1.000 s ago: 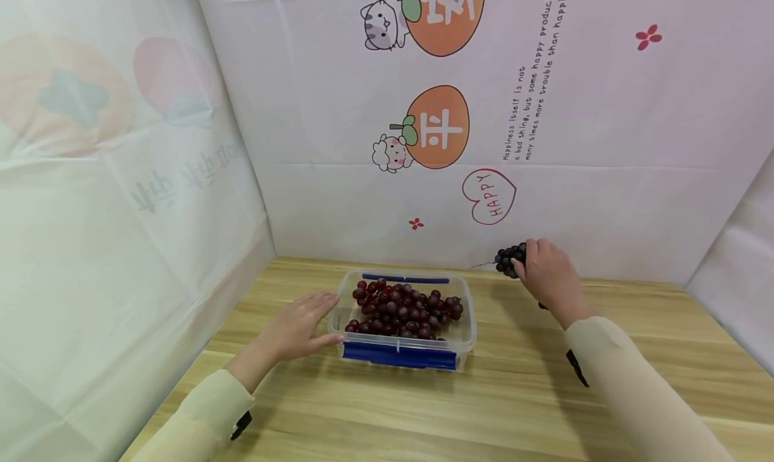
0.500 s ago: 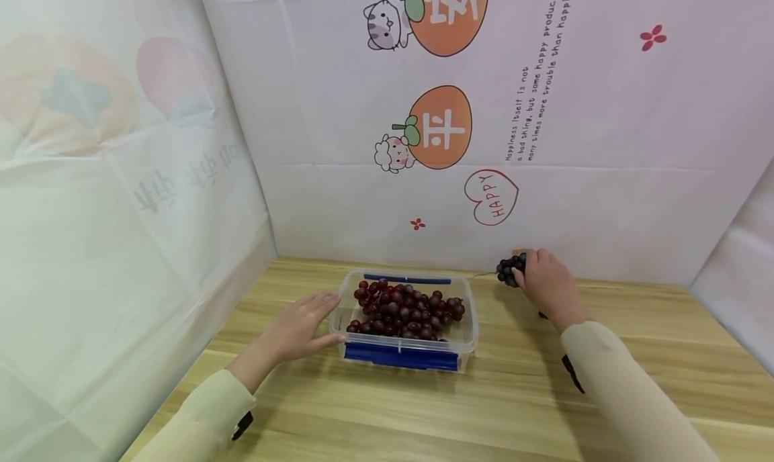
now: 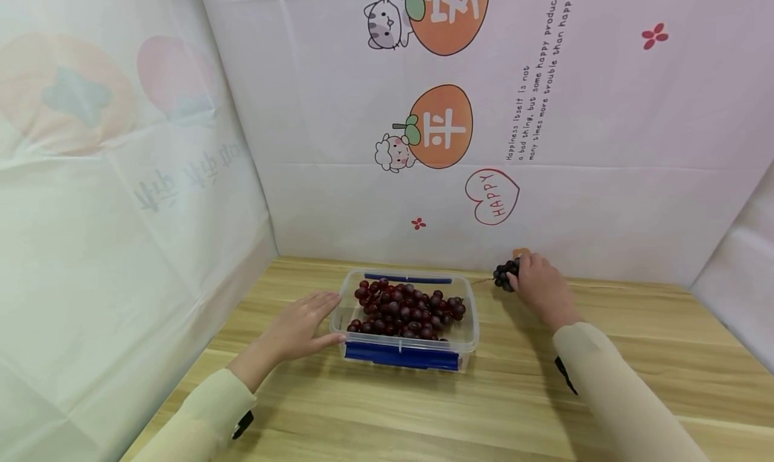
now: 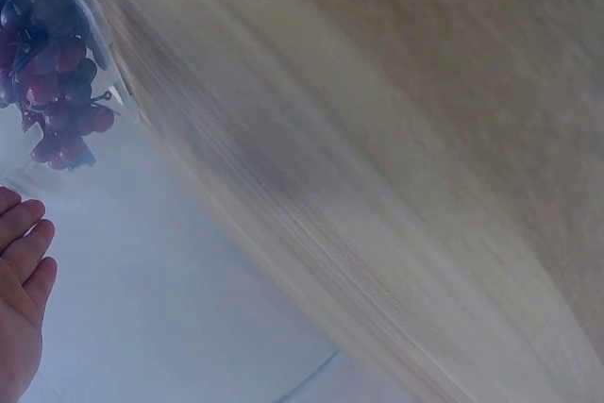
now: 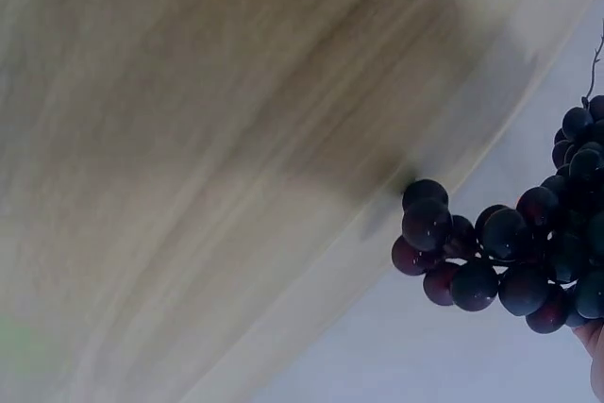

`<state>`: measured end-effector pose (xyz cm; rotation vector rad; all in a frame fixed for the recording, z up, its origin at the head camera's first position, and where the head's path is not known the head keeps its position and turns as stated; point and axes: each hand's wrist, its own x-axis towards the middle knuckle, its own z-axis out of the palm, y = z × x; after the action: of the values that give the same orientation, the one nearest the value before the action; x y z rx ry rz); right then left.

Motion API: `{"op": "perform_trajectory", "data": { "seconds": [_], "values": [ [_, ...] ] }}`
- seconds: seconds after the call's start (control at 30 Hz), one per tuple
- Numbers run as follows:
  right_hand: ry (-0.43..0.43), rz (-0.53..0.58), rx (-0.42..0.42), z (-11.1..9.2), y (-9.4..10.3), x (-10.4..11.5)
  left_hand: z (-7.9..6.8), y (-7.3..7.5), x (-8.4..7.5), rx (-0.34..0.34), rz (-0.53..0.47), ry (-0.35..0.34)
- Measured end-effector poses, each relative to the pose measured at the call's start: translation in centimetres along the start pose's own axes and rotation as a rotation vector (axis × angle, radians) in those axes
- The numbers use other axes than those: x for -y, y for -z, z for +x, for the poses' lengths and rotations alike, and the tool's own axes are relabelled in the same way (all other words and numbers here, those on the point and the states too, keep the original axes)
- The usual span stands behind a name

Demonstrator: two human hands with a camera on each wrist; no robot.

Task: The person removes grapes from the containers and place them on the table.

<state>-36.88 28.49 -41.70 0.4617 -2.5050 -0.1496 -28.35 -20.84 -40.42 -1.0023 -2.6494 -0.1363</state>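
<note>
My right hand [image 3: 546, 289] grips a bunch of dark grapes [image 3: 505, 274] near the back of the table, to the right of the box. A thin stem sticks out leftward from the bunch. In the right wrist view the dark grapes [image 5: 505, 238] hang large at the right, with only a bit of the hand below them. A clear plastic box [image 3: 471, 324] with blue side clips holds a heap of red grapes [image 3: 402, 309]. At the box's left rim my left hand [image 3: 296, 329] rests with straight fingers, the thumb at the front corner. In the left wrist view its fingers lie beside the box.
The wood-grain table [image 3: 387, 415] runs back to a white printed cloth wall [image 3: 338, 207]. Another white cloth wall [image 3: 121, 281] rises along the left side. A small orange patch [image 3: 521, 252] shows behind the right hand.
My right hand has come down and slightly left with the dark grapes, baring an orange patch behind. The left hand and the box have stayed put.
</note>
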Motion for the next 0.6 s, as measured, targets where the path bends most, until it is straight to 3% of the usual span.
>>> {"op": "perform_trajectory", "data": {
  "seconds": [0.33, 0.6],
  "values": [
    [-0.014, 0.034, -0.053, -0.17, -0.64, 0.58, -0.02, 0.31, -0.18, 0.011, -0.006, -0.002],
    [-0.087, 0.076, 0.092, -0.41, -0.92, 0.58, 0.01, 0.38, -0.23, 0.013, -0.006, 0.004]
  ]
}}
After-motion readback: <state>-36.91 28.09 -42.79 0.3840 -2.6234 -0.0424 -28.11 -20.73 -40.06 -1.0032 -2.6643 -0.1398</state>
